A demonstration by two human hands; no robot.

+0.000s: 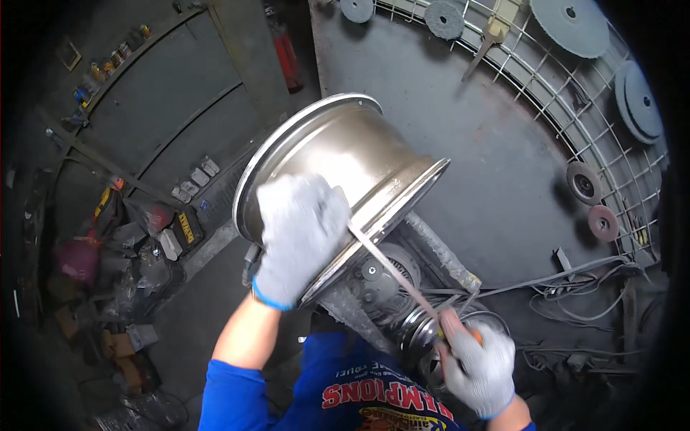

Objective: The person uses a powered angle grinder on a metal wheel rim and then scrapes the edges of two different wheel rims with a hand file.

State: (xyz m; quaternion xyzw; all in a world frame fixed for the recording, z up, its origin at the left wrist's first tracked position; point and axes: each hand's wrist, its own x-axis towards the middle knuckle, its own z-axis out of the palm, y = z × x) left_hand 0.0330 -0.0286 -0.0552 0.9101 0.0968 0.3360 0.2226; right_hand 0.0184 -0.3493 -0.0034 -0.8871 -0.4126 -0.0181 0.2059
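Note:
A silvery metal wheel rim (345,154) lies tilted on its side in front of me, its polished lip nearest my hands. My left hand (302,233), in a pale grey knit glove, is closed over the near side of the rim, around the far end of a long narrow file (395,271). The glove hides that end and the fingers' exact grip. The file's flat blade crosses the rim's lip and slants down to the right. My right hand (476,363), gloved too, is closed around its handle, where a bit of orange shows.
Beneath the rim are a metal stand arm (442,251) and a round machine part (381,276). Another shiny wheel (417,334) sits by my right hand. Abrasive discs (571,29) hang on a wire grid (553,79). Cables (586,294) lie right; a toolbox (188,228) and clutter lie left.

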